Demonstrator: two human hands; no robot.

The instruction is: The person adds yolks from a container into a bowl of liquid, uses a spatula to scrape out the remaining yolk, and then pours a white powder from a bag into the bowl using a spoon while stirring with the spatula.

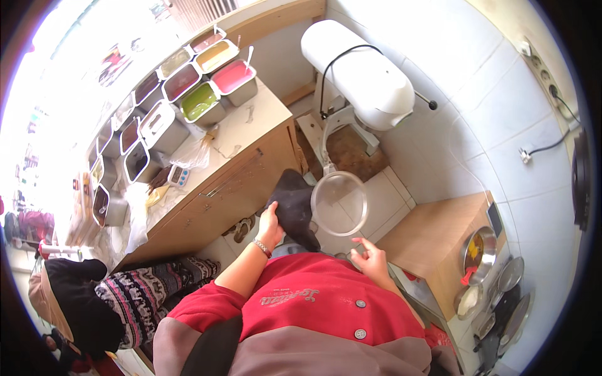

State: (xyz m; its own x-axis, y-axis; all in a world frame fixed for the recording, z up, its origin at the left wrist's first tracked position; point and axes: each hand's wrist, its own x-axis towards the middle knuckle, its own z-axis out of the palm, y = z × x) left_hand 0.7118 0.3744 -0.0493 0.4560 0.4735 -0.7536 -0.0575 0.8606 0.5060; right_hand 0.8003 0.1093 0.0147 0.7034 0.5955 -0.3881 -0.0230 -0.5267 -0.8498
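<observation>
My left hand (271, 227) is closed on the edge of a dark cloth (293, 207) that hangs in front of my red top. Its exact kind I cannot make out. Right beside the cloth is a round see-through disc with a pale rim (365, 207), like a sieve; a short pale stem joins its top edge. What holds it up is not plain. My right hand (371, 257) is just below the disc's right side, apart from it, with the index finger out and nothing in it.
A large white stand mixer (357, 72) stands ahead. To the left, a counter (266, 113) bears several metal tubs of coloured sauces or creams and a small scale (179, 175). A low wooden cabinet (433, 235) and metal bowls (480, 255) are at right. Another person's patterned sleeve (150, 288) shows lower left.
</observation>
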